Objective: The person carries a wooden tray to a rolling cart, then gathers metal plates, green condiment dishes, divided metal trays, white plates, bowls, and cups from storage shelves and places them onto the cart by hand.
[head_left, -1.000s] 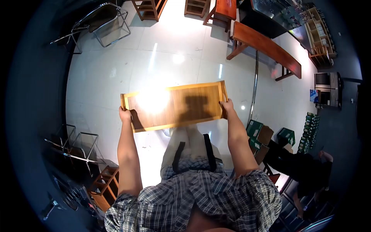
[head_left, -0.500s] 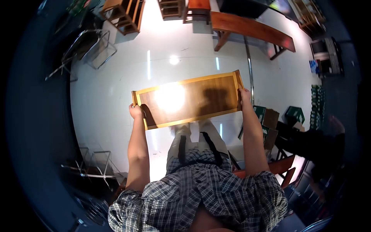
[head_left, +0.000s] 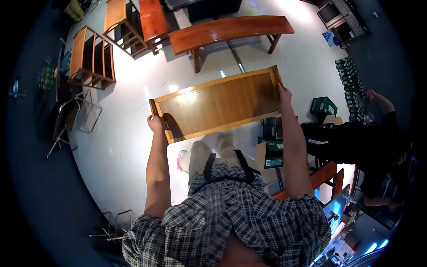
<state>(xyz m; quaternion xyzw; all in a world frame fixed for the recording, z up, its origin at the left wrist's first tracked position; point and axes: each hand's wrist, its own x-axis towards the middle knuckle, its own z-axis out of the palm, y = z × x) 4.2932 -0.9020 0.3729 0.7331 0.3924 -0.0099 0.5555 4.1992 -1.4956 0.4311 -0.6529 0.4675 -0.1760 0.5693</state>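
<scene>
A long wooden tray (head_left: 218, 104) with a brown panel, a lighter frame and raised end rails is held in front of my legs. My left hand (head_left: 155, 124) is closed around its left end rail. Around the right end rail my right hand (head_left: 285, 95) is closed, a little higher in the view. The tray tilts slightly up to the right, and a dark shadow falls at its left end. Whatever lies beneath it is hidden, so I cannot tell if legs or shelves are attached.
Ahead stands a reddish wooden bench (head_left: 231, 33). Wooden shelf stands (head_left: 91, 58) are at the left, above metal-framed chairs (head_left: 91, 111). Green cartons (head_left: 273, 153) and rows of green bottles (head_left: 350, 86) lie right, where a person in dark clothing (head_left: 351, 140) bends over.
My view has turned rightward: the bench and shelf stands now appear farther left, and the bench looks closer. My feet have shifted. Both hands still hold the tray.
</scene>
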